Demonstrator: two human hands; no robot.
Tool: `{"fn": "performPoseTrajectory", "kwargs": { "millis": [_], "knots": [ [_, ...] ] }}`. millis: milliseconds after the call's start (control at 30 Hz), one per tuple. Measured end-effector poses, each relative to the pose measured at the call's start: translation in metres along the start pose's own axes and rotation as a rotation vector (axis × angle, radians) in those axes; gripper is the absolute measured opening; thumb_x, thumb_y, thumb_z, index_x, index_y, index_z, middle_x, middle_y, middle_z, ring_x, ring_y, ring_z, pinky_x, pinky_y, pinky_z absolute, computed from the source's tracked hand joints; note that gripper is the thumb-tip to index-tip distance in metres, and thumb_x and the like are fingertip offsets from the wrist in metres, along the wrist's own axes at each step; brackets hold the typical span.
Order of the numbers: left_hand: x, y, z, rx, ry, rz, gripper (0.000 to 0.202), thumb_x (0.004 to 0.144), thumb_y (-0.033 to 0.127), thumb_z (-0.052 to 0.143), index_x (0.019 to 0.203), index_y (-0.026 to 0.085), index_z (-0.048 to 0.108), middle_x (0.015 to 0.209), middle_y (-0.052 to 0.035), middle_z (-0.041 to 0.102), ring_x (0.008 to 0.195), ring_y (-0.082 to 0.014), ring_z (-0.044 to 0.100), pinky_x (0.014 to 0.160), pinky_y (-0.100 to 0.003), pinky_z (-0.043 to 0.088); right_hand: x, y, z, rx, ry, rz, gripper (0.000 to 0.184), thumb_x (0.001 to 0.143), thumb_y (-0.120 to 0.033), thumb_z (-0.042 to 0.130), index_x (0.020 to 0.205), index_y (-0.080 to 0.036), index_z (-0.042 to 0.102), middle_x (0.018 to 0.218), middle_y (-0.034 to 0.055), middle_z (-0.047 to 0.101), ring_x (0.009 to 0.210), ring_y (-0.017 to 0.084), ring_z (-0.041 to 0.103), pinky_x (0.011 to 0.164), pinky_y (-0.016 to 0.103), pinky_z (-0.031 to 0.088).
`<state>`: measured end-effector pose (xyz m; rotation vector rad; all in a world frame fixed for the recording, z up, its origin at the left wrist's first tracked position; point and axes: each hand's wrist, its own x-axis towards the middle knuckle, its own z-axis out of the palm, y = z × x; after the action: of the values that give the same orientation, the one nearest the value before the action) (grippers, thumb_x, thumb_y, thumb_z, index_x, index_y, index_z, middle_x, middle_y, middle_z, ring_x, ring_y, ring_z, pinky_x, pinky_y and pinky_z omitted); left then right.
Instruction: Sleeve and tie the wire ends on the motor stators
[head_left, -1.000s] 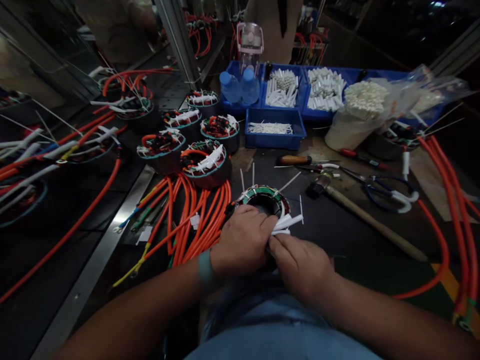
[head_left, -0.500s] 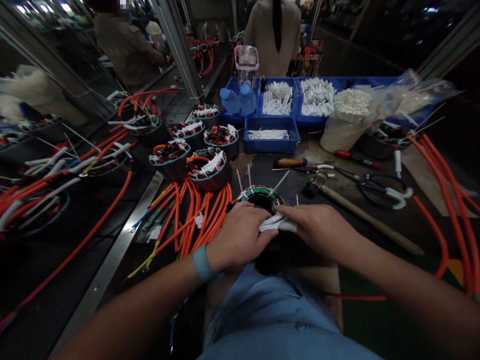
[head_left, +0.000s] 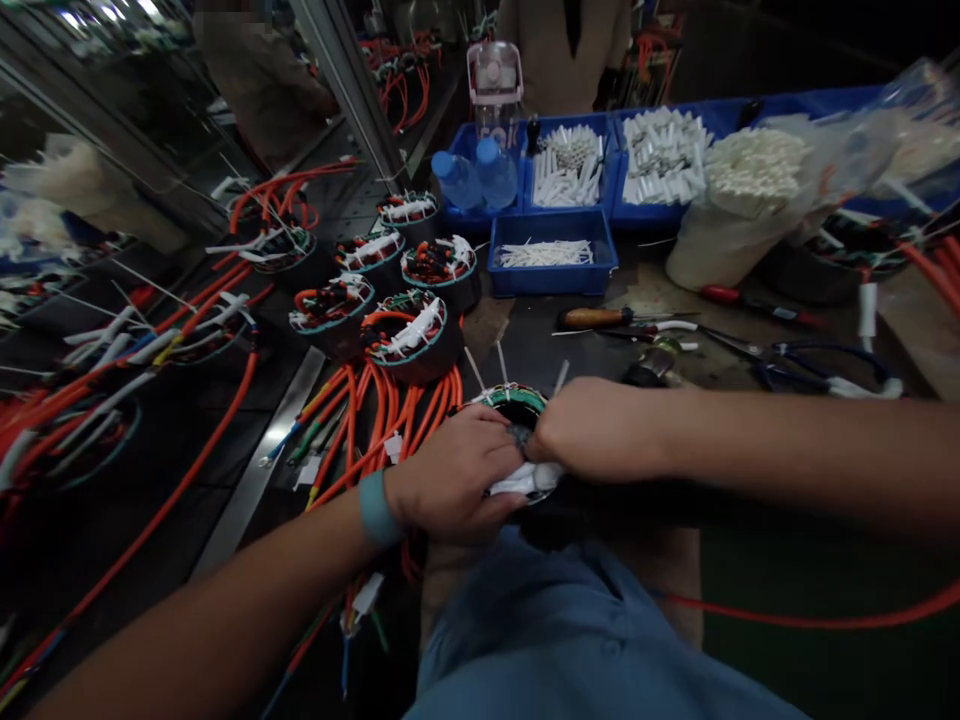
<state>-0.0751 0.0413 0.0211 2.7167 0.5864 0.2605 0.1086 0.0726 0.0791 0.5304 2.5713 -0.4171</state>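
Observation:
A round motor stator [head_left: 517, 402] with green-edged windings and white ties sticking up lies on the dark bench in front of me. My left hand [head_left: 448, 478] is curled over its near left rim, fingers pressed on a bundle of white sleeves [head_left: 529, 480]. My right hand [head_left: 592, 430] comes in from the right and is closed over the stator's right side, fingers meeting the left hand at the sleeves. Orange leads [head_left: 390, 420] run from the stator toward the left.
Several finished stators [head_left: 409, 335] stand behind on the left. Blue bins [head_left: 551, 255] with white sleeves and two bottles [head_left: 480, 172] line the back. A screwdriver [head_left: 600, 318], hammer [head_left: 652, 365] and scissors [head_left: 825, 368] lie to the right. Another person [head_left: 562, 45] stands beyond the bins.
My right hand has swung from the near side up over the stator's right rim, its forearm now lying across from the right. The white sleeves have gone from sticking out to tucked under both hands.

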Motion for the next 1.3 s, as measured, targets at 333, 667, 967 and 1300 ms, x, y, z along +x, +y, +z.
{"fn": "performPoseTrajectory", "kwargs": {
  "millis": [333, 667, 967, 1300],
  "knots": [
    [0.0, 0.064, 0.013, 0.082, 0.213, -0.469, 0.035, 0.085, 0.022, 0.042, 0.116, 0.013, 0.055, 0.1, -0.0113, 0.062, 0.094, -0.0234, 0.054, 0.094, -0.046, 0.04, -0.029, -0.003, 0.032, 0.189, 0.304, 0.083, 0.022, 0.082, -0.016, 0.052, 0.095, -0.017, 0.07, 0.081, 0.0089, 0.071, 0.076, 0.022, 0.067, 0.062, 0.027, 0.045],
    [0.002, 0.063, 0.02, 0.018, 0.28, -0.482, 0.025, 0.083, 0.026, 0.055, 0.106, 0.017, 0.06, 0.095, -0.0084, 0.063, 0.09, -0.0227, 0.055, 0.088, -0.044, 0.042, -0.024, 0.029, 0.119, 0.663, 1.074, -0.231, 0.019, 0.088, -0.016, 0.05, 0.099, -0.015, 0.066, 0.099, 0.0084, 0.064, 0.094, 0.013, 0.06, 0.084, 0.027, 0.047],
    [0.004, 0.061, 0.031, 0.054, 0.414, -0.456, 0.021, 0.08, 0.02, 0.059, 0.101, 0.019, 0.057, 0.092, -0.0066, 0.065, 0.096, -0.0233, 0.056, 0.09, -0.044, 0.043, -0.014, 0.045, 0.069, 0.442, 0.861, -0.309, 0.014, 0.085, -0.01, 0.053, 0.086, -0.016, 0.066, 0.082, 0.0022, 0.065, 0.079, 0.013, 0.056, 0.072, 0.025, 0.043],
    [0.0, 0.057, 0.041, 0.04, 0.542, -0.46, 0.024, 0.077, 0.02, 0.06, 0.1, 0.021, 0.056, 0.088, -0.0053, 0.066, 0.092, -0.0229, 0.058, 0.089, -0.043, 0.043, -0.015, 0.026, 0.037, -0.192, 0.647, -0.273, 0.021, 0.09, -0.016, 0.048, 0.077, -0.019, 0.065, 0.074, 0.0037, 0.061, 0.073, 0.018, 0.051, 0.059, 0.03, 0.036]
  ]
}}
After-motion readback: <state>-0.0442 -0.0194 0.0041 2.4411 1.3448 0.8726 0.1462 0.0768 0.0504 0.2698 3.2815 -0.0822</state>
